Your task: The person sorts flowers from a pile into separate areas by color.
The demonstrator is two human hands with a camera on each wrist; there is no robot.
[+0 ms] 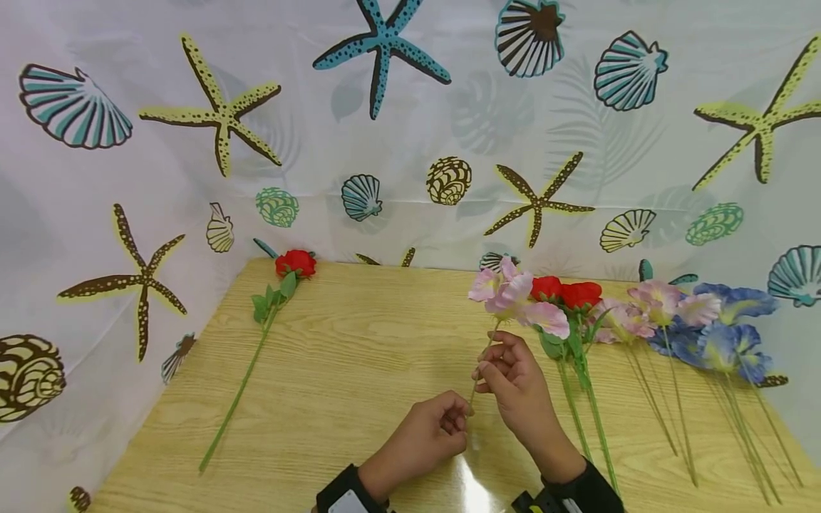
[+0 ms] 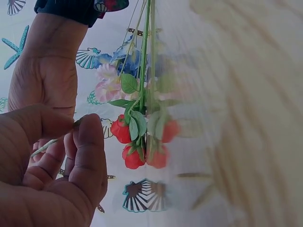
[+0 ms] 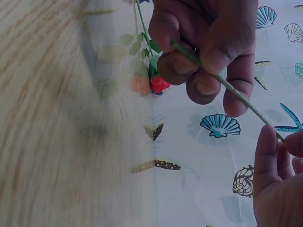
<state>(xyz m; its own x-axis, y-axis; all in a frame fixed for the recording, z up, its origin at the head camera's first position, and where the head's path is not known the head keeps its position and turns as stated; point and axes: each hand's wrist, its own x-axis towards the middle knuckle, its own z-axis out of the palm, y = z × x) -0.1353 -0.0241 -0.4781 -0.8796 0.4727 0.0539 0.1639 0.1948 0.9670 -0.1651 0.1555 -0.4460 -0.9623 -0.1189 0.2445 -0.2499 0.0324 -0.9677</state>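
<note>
A pink artificial flower [image 1: 511, 296] stands tilted above the tabletop, its thin green stem [image 3: 241, 97] running down between both hands. My left hand [image 1: 426, 434] pinches the stem near its bottom end between thumb and forefinger. Higher up, below the petals, my right hand [image 1: 518, 385] holds the same stem with thumb and fingertips. The right wrist view has the left hand [image 3: 203, 56] at the top, with the stem's cut end poking out. In the left wrist view, the left hand [image 2: 61, 170] is in front and partly hides the right hand [image 2: 45, 85].
Two red roses [image 1: 580, 293] lie just right of the right hand. Beyond them are more pink flowers [image 1: 657, 303] and blue flowers [image 1: 727, 345], stems toward me. A single red rose [image 1: 295, 263] lies on the left of the wooden table [image 1: 359, 320]. Shell-printed cloth [image 1: 410, 142] hangs behind.
</note>
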